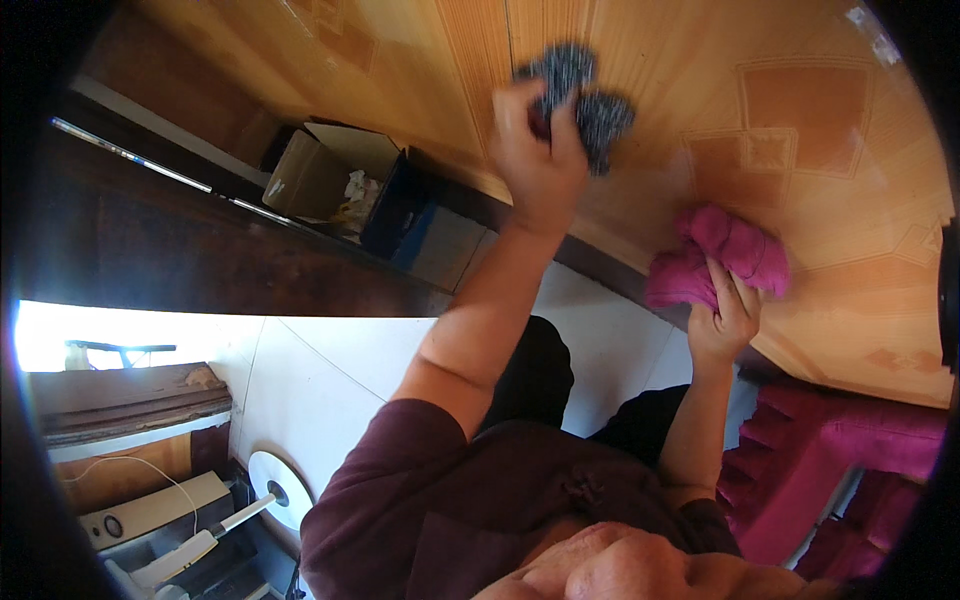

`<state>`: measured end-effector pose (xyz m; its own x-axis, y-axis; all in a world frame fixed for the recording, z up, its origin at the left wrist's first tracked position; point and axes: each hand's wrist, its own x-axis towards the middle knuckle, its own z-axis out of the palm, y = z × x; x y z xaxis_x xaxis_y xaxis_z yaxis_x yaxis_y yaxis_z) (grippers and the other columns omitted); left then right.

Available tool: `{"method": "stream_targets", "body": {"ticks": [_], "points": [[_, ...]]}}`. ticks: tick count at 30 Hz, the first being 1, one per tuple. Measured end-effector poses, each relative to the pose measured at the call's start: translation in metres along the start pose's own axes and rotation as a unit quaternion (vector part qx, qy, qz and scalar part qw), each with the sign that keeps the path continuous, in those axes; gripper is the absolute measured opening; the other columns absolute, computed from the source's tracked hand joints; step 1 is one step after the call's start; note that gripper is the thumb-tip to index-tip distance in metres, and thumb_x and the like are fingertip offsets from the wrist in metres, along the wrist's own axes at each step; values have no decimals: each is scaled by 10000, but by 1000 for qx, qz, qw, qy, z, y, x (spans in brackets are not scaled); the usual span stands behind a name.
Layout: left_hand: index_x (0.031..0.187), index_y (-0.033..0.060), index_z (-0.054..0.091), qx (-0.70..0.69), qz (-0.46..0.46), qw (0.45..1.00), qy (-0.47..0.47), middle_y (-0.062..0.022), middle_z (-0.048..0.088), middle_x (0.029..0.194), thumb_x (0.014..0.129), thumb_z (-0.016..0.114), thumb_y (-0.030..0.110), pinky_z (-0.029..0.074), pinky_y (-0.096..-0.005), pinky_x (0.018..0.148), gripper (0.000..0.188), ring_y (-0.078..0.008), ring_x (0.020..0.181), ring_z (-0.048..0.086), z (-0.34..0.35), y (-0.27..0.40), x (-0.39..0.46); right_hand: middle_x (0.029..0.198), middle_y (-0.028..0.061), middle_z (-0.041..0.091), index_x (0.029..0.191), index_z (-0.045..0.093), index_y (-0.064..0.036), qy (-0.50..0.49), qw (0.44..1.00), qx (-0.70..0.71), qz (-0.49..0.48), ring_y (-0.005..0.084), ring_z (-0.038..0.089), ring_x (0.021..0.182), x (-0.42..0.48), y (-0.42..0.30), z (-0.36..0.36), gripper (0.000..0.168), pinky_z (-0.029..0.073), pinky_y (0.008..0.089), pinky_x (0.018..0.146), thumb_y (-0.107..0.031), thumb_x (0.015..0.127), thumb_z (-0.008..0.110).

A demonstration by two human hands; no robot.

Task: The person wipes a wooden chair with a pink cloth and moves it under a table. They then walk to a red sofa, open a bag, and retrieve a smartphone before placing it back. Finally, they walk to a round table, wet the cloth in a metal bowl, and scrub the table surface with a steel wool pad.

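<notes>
My left hand (536, 169) pinches a bunched, speckled dark grey cloth (571, 71) against a glossy wood-patterned panel (645, 45). Motion blurs this cloth, and its lower folds hang beside my fingers. Lower and to the right, my right hand (724, 315) grips a thick, folded pink cloth (739, 244). That cloth appears to lie close against the same panel; whether it touches cannot be told. Part of my right fingers is hidden in its folds.
An open cardboard box (300, 180) with crumpled contents stands left of my left forearm, behind a dark wooden edge (187, 247). Pale floor tiles (337, 352) lie below. Pink fabric-covered furniture (802, 457) is at lower right, a white round-based stand (277, 487) at lower left.
</notes>
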<state>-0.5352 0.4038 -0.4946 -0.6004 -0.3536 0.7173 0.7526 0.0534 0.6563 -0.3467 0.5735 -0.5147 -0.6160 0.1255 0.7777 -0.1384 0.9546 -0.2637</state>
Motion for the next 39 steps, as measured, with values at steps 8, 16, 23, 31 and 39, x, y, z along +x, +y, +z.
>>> {"method": "stream_targets", "body": {"ticks": [8,16,23,31,39], "points": [[1069,16,532,37,-169,985,26,-48,539,860,898,622,16,425,-269,633,193,-113,736,499,-47,-64,-63,1017,133,675,1034,733,-41,-22,1000,-16,-7,340,605,997,-3,6,-3,486,433,426,946,97,594,578],[1133,0,472,14,-81,992,99,-89,541,1027,937,533,-26,431,-296,862,207,-170,963,530,-36,-56,12,994,127,679,1031,736,-52,-22,999,-17,-24,332,608,973,-2,9,1,465,438,421,926,90,610,599],[1139,2,464,-14,-421,894,155,-96,539,1088,939,517,-40,418,-289,903,212,-182,1017,531,-90,-153,-65,984,129,685,1038,735,-55,-24,999,-21,-10,331,610,927,-4,10,4,461,443,416,922,83,617,606],[1137,7,471,-43,-145,982,110,-95,535,1095,958,536,27,430,-290,891,191,-182,972,523,-42,-66,-4,971,133,689,1040,736,-64,-31,998,-60,-16,323,616,931,-5,8,4,476,445,411,916,62,603,594],[1186,-30,463,-50,-549,789,271,-152,537,1154,940,536,20,451,-335,911,261,-240,1035,535,-97,-182,-74,1020,121,696,998,748,-70,-30,998,-50,-13,325,620,1015,-8,14,7,371,420,428,966,62,671,630]]}}
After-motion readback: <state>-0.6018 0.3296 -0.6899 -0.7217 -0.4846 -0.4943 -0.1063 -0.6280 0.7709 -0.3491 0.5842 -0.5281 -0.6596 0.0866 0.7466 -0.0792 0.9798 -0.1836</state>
